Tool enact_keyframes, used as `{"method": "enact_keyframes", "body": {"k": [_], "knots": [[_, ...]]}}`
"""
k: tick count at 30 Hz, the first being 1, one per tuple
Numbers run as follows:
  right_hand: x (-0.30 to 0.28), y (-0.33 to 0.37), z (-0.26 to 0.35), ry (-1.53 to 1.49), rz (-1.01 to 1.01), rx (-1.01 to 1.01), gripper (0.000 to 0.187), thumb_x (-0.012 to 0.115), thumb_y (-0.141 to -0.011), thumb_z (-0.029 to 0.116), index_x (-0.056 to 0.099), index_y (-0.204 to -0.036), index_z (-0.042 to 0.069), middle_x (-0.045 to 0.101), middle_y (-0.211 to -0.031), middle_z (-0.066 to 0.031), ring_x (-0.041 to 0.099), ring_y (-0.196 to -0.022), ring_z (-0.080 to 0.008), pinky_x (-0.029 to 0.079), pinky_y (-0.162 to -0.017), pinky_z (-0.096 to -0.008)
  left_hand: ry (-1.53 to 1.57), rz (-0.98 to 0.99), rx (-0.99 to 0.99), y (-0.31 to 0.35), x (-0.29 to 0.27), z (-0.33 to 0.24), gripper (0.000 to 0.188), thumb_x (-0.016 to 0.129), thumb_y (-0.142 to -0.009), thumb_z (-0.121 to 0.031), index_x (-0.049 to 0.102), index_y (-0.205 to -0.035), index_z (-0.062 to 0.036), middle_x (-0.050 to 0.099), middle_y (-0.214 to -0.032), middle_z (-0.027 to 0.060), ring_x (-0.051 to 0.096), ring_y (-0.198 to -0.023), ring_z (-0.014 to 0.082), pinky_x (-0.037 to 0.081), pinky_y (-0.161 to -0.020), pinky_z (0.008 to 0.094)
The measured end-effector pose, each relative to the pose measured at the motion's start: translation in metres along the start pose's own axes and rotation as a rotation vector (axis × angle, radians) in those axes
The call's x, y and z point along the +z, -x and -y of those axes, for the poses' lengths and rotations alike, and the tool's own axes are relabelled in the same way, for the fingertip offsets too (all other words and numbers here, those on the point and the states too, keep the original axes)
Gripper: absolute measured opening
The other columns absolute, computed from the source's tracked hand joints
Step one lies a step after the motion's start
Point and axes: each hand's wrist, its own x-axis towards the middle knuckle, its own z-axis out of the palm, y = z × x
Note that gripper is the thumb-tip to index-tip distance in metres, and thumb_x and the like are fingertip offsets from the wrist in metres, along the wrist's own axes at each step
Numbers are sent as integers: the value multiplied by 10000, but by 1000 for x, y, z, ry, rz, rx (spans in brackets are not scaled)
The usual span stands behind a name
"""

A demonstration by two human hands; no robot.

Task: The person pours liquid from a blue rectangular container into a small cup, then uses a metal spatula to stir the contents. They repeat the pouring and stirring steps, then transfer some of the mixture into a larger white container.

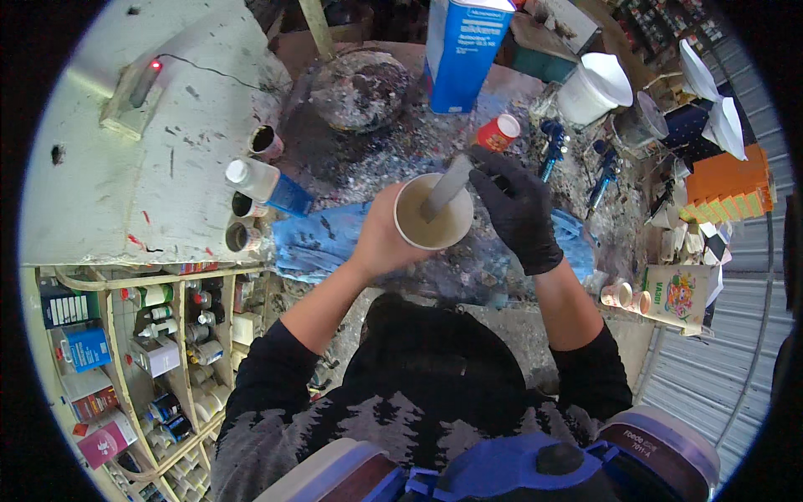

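My left hand, bare, is wrapped around a white paper cup above the bench. Pale beige liquid lies inside the cup. In a black glove, my right hand pinches the upper end of a grey flat stirring stick. The stick slants down into the cup, and its lower end reaches the liquid. Under my hands, a blue cloth lies across the near part of the bench. Just beyond my right hand stands a small red cup.
The paint-spattered bench bears a tall blue can at the back. Two spray guns sit right, near a white bucket. Left are a white-capped bottle and stained cups. Shelves hold bottles and boxes lower left.
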Motion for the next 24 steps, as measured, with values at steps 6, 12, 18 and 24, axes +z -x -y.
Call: {"method": "enact_keyframes", "body": {"k": [6,12,18,24], "knots": [[4,8,5,-350,-186,291,373,714,-1018,122,691,-1387,68,735,-1078,3,637,-833,-84,503,-694,-248,404,-125,-182,-18,-27,34,1011,1003,-681,-160,445,-1517,-46,607,-1419,104,606,-1302,246,473,-1134,428],[2,60,11,-393,-177,517,326,700,-1027,154,728,-1340,67,760,-1021,-13,635,-771,-74,460,-642,-227,114,-558,130,-132,-63,87,764,957,-704,-139,600,-1368,-15,699,-1284,106,682,-1173,227,541,-1018,408],[-9,116,12,-336,-105,693,337,724,-1015,169,728,-1322,29,777,-1075,-61,675,-832,-123,545,-747,-294,-226,-821,-6,-199,-90,157,726,1022,-612,-224,683,-1200,32,761,-1121,191,748,-1044,332,583,-923,434],[-28,169,-2,-306,-209,820,344,689,-1026,219,734,-1330,65,773,-998,-35,664,-772,-92,502,-674,-260,-257,-894,-135,-193,-69,185,884,1039,-572,-359,638,-1246,49,714,-1142,231,675,-1103,438,528,-967,542]]}}
